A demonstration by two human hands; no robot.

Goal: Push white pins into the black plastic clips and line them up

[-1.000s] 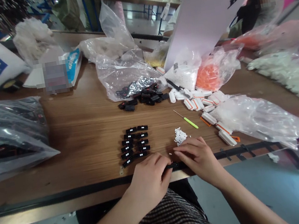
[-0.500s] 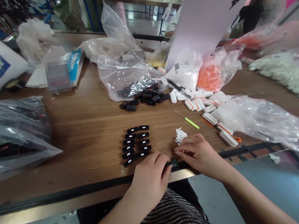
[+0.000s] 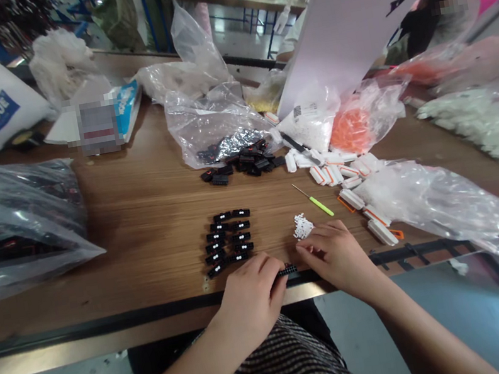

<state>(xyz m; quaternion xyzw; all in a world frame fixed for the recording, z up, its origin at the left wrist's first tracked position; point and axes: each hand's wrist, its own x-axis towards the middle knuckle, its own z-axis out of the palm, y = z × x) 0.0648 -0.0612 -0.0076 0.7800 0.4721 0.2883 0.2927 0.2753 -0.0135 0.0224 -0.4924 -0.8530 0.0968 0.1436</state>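
My left hand (image 3: 253, 288) is closed around a black connector housing (image 3: 287, 269) at the table's front edge, with its rows of small holes showing past the fingertips. Just to the right, my right hand (image 3: 337, 255) has its thumb and index finger bent close together; anything between the tips is too small to make out. Its fingertips are beside a small pile of white plugs (image 3: 303, 226). Left of the pile stand two columns of black connector housings (image 3: 241, 237), each with two white dots on its face.
A green-handled pick (image 3: 321, 205) lies behind the white pile. Loose black housings (image 3: 255, 160) spill from a clear bag (image 3: 213, 116). White connectors with orange strips (image 3: 351, 197) lie to the right near another plastic bag (image 3: 443, 199). A large bag (image 3: 11, 220) fills the left side.
My right hand has shifted slightly to the right, away from the black connector housing, its fingertips drawn closer together. My left hand keeps its hold on the housing.
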